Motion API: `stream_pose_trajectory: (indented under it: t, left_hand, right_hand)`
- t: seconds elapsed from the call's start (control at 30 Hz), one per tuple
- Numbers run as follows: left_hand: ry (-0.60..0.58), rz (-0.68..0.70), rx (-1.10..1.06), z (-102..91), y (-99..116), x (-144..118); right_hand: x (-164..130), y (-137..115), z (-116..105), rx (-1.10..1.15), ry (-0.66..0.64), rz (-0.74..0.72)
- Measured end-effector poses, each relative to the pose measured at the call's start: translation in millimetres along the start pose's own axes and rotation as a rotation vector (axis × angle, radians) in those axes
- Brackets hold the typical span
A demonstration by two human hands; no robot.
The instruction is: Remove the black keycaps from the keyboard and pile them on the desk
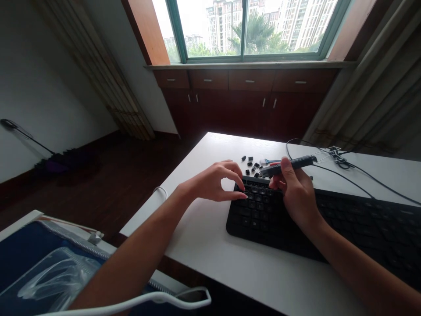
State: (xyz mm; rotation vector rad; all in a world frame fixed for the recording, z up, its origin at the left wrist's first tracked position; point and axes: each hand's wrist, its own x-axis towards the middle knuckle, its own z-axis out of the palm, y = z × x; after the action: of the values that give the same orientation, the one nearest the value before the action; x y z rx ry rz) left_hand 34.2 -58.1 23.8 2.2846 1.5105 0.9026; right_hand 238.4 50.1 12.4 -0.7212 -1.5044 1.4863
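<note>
My left hand (223,181) reaches over the left end of a black keyboard (279,239). Its thumb and forefinger come together in a pinch at the upper-left keys; whatever sits between the tips is too small to make out. Above the keyboard, my right hand (297,193) grips a keycap puller (304,162), a dark grey bar with thin wire loops at its far end. Some key positions near my left fingertips look paler than the keys around them. Several loose black keycaps (253,167) lie scattered on the table just behind the keyboard.
A small brush (268,161) with a blue handle lies among the keycaps. Black cables (371,173) run across the white table (197,232) at the right. Below left stands a blue bag (29,254) beside a white rail. Cabinets (226,105) line the wall under the window.
</note>
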Motion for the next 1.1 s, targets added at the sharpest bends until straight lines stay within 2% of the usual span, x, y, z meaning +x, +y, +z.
stream_pose_trajectory:
  t: [0.2,0.4,0.53,0.97,1.1]
  left_hand:
    - [0.017,-0.127,-0.118,2.5,-3.6,2.7]
    - [0.266,-0.357,-0.072,9.4,-16.5,4.0]
    - [0.352,-0.467,-0.076,13.1,-22.9,3.0]
    - [0.368,-0.533,-0.127,17.4,-22.8,6.0]
    - [0.388,-0.452,-0.004,19.0,-22.6,5.8]
  right_hand:
    - [2.3,2.1,-1.0,0.080,0.035,0.026]
    - [2.7,1.7,-1.2,0.084,0.017,0.018]
    - [2.0,1.5,-1.1,0.069,0.019,0.006]
    - [1.2,1.3,-0.8,0.062,-0.001,0.004]
    - [0.9,1.9,-0.6,0.032,-0.003,-0.010]
